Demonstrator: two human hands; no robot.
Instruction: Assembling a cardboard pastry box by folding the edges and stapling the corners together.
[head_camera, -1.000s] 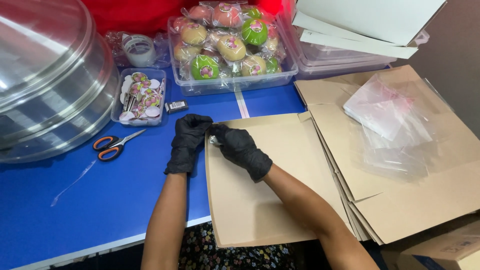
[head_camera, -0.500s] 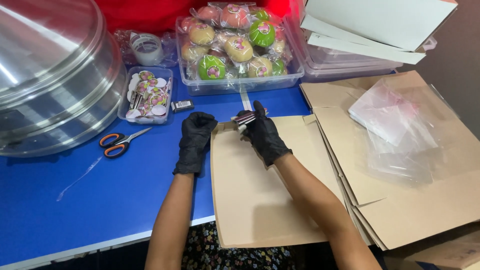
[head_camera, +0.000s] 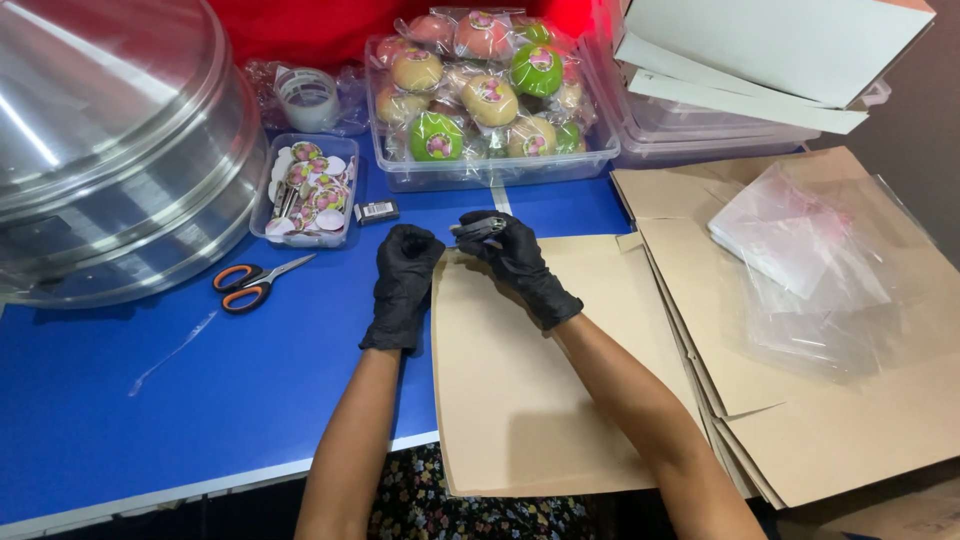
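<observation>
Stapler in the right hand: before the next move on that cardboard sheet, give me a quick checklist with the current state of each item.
1. Right hand has a grip on the small dark stapler: ok.
2. Left hand rests on the left edge of the tan cardboard sheet: ok.
3. Stapler jaws set over the sheet's top corner: cannot tell, the fingers hide it.
4. Sheet lies flat, partly on the blue table, near end overhanging: ok.
5. Orange-handled scissors lie apart from both hands: ok.
6. Clear plastic bags sit off the sheet, on the stack to the right: ok.
</observation>
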